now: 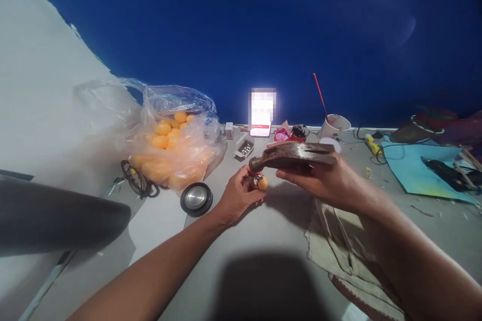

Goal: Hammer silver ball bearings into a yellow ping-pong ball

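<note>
My left hand (241,193) is closed around a small orange ball (262,183) whose left part is covered in dark red and whitish patches. A claw hammer (297,154) is gripped in my right hand (327,180), its rusty head held sideways. The round striking face hangs just above and left of the ball; whether they touch I cannot tell. My right palm hides most of the hammer's handle. Behind the left hand lies an open small box (245,148) of shiny metal pieces, probably tacks. Pink and dark decorated balls (299,132) sit farther back.
A clear plastic bag (176,155) of orange balls stands left, near a black-rimmed round metal lid (196,199). A lit phone (261,115) leans against the blue wall. At right are a white cup (337,125) with a red stick, a light-blue sheet (410,170) and a beige cloth (327,240).
</note>
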A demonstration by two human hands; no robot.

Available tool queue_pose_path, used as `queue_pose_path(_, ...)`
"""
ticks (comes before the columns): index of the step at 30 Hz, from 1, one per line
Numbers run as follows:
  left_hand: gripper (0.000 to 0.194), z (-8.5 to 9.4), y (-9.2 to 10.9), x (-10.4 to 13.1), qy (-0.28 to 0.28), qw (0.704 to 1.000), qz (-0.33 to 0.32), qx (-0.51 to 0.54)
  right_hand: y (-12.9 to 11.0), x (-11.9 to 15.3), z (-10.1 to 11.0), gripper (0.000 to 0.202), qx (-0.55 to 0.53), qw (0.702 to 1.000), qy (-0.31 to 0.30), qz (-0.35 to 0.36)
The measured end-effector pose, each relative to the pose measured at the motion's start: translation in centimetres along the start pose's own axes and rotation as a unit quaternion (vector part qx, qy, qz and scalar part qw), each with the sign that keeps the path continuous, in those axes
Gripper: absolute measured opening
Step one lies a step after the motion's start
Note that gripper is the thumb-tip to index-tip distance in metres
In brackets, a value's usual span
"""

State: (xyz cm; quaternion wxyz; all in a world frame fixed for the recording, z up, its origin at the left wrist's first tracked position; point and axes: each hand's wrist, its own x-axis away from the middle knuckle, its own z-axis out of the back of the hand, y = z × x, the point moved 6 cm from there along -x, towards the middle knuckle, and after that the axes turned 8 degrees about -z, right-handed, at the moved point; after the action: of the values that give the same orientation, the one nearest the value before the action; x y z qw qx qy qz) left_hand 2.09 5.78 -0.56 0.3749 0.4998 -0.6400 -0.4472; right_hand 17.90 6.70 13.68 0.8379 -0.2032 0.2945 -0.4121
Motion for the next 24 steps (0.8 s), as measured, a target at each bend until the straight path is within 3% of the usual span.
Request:
queue_pose_path(4,0.047,0.0,0.0,0.0,-0.003,1.0,0.007,0.029,1.3,-0.4,-1.4,0.024,0.144,0.984,-0.075,-0.067)
queue_pose_path(6,0.047,-0.1,-0.1,0.0,-0.008,0.999,0.013,0.036,1.6,-0.4,-1.1,0.026,0.212,0.97,-0.065,-0.098)
queue_pose_path(10,0.049,-0.1,0.0,-0.1,-0.014,0.998,0.0,0.054,1.0,-0.3,0.3,0.028,0.143,0.985,0.008,-0.097)
queue_pose_path(12,0.049,0.0,0.0,-0.1,-0.008,0.998,0.001,0.058,0.9,-0.3,0.1,0.028,0.121,0.988,0.007,-0.093)
queue_pose_path(17,0.047,0.1,-0.1,0.0,-0.004,0.999,0.017,0.048,1.2,-0.2,-1.1,0.028,0.238,0.967,-0.017,-0.089)
queue_pose_path(21,0.05,0.1,-0.1,-0.1,-0.009,0.998,0.001,0.058,0.7,0.0,-0.2,0.028,0.174,0.981,0.037,-0.072)
queue_pose_path(24,0.05,0.2,0.0,-0.1,-0.005,0.998,-0.004,0.062,0.9,-0.2,-0.4,0.027,0.178,0.98,0.017,-0.084)
